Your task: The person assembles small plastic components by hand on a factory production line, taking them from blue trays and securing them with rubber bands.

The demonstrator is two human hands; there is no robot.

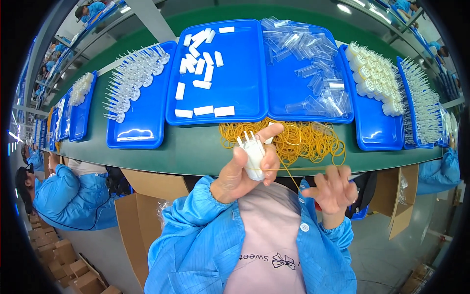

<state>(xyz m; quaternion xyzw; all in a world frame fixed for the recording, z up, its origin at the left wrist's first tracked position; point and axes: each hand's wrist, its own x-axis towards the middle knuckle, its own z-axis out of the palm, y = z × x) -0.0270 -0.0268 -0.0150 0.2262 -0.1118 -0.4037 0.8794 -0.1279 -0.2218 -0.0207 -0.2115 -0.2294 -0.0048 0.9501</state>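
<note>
My left hand point(230, 180) is closed round a white plug point(254, 159) whose pins point up and away from me. Its index finger is stretched out past the plug's far end. From the plug a yellow rubber band point(298, 169) runs taut to the right. My right hand point(335, 192) has its fingers bent and hooks the other end of that band, a short way above my lap. Just beyond both hands, a heap of loose yellow rubber bands point(308, 142) lies on the green table point(196, 147).
Behind the heap stand a blue tray of white blocks point(230, 63) and a blue tray of clear plastic sleeves point(318, 78). White pronged pieces point(137, 73) fill a tray at left; banded white plugs point(372, 78) at right. Open cardboard boxes point(142, 230) flank me. Another person point(78, 196) sits left.
</note>
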